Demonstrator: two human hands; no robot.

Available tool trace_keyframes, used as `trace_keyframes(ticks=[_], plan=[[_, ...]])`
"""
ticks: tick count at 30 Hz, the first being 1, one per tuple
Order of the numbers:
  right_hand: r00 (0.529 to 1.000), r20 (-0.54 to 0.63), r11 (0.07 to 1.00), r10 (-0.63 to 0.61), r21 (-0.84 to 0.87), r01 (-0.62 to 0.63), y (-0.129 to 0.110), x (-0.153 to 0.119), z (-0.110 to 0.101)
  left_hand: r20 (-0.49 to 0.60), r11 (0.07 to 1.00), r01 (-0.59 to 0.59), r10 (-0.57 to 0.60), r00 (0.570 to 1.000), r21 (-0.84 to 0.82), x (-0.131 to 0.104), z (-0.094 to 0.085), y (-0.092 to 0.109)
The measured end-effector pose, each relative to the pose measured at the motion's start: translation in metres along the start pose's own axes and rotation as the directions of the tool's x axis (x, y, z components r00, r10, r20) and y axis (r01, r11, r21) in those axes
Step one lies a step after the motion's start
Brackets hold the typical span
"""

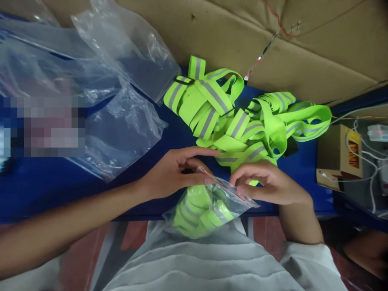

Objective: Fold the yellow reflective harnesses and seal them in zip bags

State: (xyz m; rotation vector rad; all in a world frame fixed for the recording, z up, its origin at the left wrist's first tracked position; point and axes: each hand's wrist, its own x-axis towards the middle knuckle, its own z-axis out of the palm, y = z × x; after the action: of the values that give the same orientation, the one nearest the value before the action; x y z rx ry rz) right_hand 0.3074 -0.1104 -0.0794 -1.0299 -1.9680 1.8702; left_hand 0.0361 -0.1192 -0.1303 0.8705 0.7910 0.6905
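Zip-lock bag (209, 206) is at the near edge of the blue surface (33, 186), overhanging it toward the shirt (194, 262). Left hand (172, 171): thumb on the zip's left end, other fingers behind, pinching it; index stretched out toward the loose reflective straps (238, 123), contact unclear. Right hand (273, 182): thumb and index closed on the zip's right part. Bag body hangs below both sets of fingertips.

Left fingertips partly hidden; bagged straps (188, 214) blurred by film. Clear plastic bags (121, 133) run off frame at left, partly pixelated.

Mouth faces away from wearer; zip runs diagonally, far-left to near-right. Long axis unclear, film's crumpled.
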Motion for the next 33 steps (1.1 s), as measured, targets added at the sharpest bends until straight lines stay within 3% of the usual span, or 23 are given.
trace_keyframes(ticks=[5,9,14,19,27,30,33], plan=[[0.992,-0.099,0.993,-0.073,-0.097,0.063,0.014,0.006,0.010,0.053,0.994,0.052,-0.057,0.997,0.096,-0.001,0.003,0.000],[0.954,-0.195,0.951,-0.228,-0.256,0.175,0.023,0.017,0.027,0.066,0.984,0.071,-0.082,0.994,0.161,0.000,0.006,-0.006],[0.905,-0.288,0.929,-0.314,-0.292,0.229,0.024,0.027,0.041,0.080,0.974,0.130,-0.147,0.986,0.187,0.003,0.007,-0.008],[0.890,-0.336,0.929,-0.310,-0.306,0.208,0.025,0.027,0.043,0.119,0.961,0.152,-0.182,0.976,0.230,0.004,0.004,-0.004],[0.911,-0.281,0.912,-0.302,-0.364,0.190,0.027,0.028,0.039,0.105,0.939,0.131,-0.172,0.980,0.317,0.002,0.002,-0.007],[0.914,-0.274,0.929,-0.298,-0.303,0.212,0.028,0.030,0.041,0.118,0.931,0.115,-0.165,0.979,0.346,0.003,0.003,-0.005],[0.905,-0.355,0.971,-0.234,-0.126,0.201,0.030,0.028,0.040,0.121,0.920,0.073,-0.128,0.984,0.386,0.003,0.002,-0.004]])
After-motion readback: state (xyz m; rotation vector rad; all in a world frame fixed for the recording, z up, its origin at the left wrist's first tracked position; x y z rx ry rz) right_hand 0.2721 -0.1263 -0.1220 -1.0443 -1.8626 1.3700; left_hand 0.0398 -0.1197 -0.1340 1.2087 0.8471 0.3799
